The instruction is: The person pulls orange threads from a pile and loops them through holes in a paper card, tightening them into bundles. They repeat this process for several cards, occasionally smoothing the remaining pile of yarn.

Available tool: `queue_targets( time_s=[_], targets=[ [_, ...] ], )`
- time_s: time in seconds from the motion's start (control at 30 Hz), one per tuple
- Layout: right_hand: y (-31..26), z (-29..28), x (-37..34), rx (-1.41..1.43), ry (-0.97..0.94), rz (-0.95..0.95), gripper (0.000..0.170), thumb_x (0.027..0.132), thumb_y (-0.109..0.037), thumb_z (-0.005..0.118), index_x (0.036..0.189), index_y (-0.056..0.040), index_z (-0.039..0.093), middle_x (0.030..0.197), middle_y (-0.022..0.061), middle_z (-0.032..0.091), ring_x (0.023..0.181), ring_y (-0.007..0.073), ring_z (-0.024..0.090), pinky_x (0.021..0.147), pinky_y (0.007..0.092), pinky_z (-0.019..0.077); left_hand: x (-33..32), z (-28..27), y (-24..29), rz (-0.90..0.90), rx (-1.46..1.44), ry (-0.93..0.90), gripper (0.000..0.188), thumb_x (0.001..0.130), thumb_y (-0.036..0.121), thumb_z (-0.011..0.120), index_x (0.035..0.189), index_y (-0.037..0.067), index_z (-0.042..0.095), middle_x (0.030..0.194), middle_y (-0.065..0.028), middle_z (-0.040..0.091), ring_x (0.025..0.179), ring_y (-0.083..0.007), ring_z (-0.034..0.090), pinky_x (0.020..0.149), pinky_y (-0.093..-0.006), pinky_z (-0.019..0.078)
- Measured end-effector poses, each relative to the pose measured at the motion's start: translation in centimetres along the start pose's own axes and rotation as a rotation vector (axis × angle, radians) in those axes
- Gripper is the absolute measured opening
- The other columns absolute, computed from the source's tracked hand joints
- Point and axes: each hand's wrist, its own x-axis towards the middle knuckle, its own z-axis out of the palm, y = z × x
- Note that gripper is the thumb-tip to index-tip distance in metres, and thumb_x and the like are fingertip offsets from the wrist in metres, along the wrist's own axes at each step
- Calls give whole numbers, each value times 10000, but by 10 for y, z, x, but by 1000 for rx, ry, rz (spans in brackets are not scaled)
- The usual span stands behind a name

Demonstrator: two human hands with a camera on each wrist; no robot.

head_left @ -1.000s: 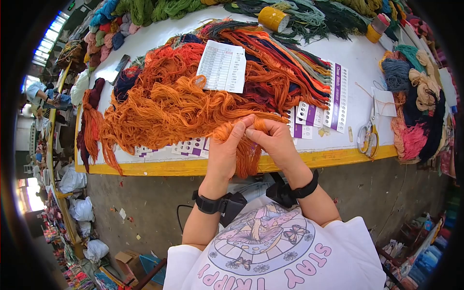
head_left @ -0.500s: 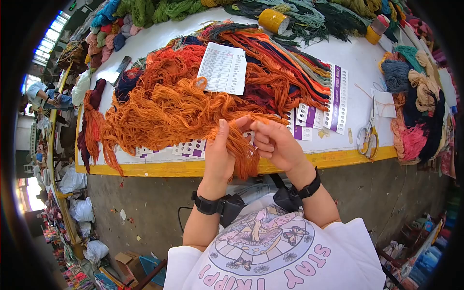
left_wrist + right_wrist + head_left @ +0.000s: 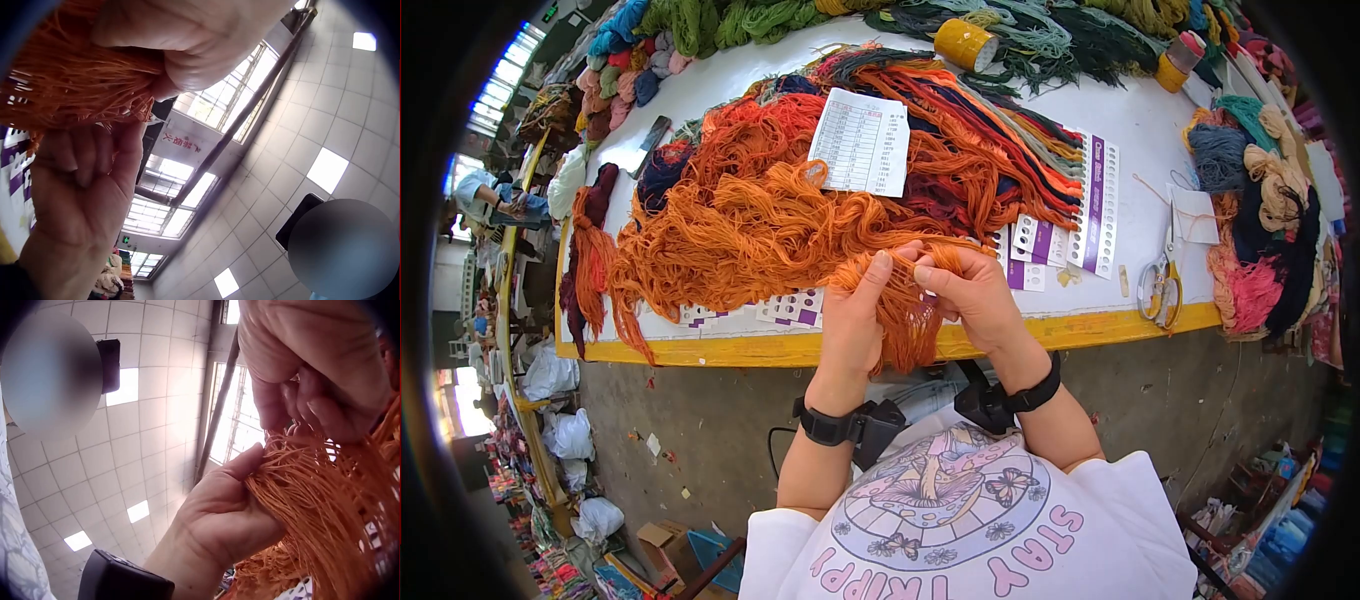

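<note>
Head view: centre, left hand and right hand both pinch fine, loose orange strands at the desk's yellow edge.

Left wrist view: upper left, curled fingers grip the strands.

Right wrist view: strands fan toward lower right, between thumb and fingers.

Left hand: thumb upright, fingers curled behind it in a grip
Right hand: thumb and forefinger pinching, other fingers curled toward the palm
Hands: close together, ahead of the torso
Forearms: reaching forward, angled inward
</note>
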Motion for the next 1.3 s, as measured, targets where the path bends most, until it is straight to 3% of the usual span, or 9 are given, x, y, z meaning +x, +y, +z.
queue_targets(
  time_s=[0.07,0.17,0.47,0.77,0.97,1.07,1.17,1.3],
  targets=[
    [1,1,0,-4,36,-11,120,796,-139,641,873,-50,616,611,-57,499,445,14,355,402,173,282,2,-1,0,11,-17,17,223,878,136,523,995,-41,593,959,-93,616,848,-148,584,754,-274,483],
    [4,-7,1,-45,-33,-8,136,802,-162,642,896,-65,625,732,-43,579,546,-1,469,488,150,402,4,-3,-6,59,21,11,190,862,110,546,970,-37,598,958,-94,616,841,-151,586,739,-274,488],
    [6,-7,4,53,-66,22,232,844,-217,593,1009,-54,615,662,-37,547,462,11,370,439,160,332,5,-6,-5,-13,0,-4,153,847,126,563,916,-7,594,988,-114,617,849,-173,591,753,-303,489],
    [10,-11,7,177,-108,53,257,847,-236,588,1012,-40,601,643,-42,530,461,14,379,430,162,315,3,-5,-2,-70,-46,-19,162,855,137,567,937,1,595,906,-62,616,797,-127,580,715,-268,480],
    [3,-2,3,-3,15,29,223,817,-198,629,952,-20,631,661,-35,555,530,14,460,467,167,369,7,-9,-9,-52,-42,25,153,844,152,583,923,21,577,882,-69,614,781,-156,592,692,-294,494],
    [7,7,3,-181,66,-124,175,799,-138,647,919,-11,640,672,-32,569,549,23,469,496,176,385,7,-9,-11,-25,-58,8,162,849,149,575,933,9,575,904,-78,615,813,-159,591,728,-291,491],
    [7,5,3,-208,62,-115,157,772,-87,667,898,3,637,747,-1,609,620,44,521,540,187,423,8,-11,-13,-27,-52,-4,190,857,149,563,960,-11,572,938,-92,616,845,-163,590,761,-290,487],
    [10,4,4,-221,49,-146,146,782,-91,652,881,15,636,731,-10,596,591,33,493,516,185,407,8,-9,-12,-37,-52,6,201,864,146,554,971,-23,570,944,-94,612,835,-156,586,752,-284,487]
  ],
)
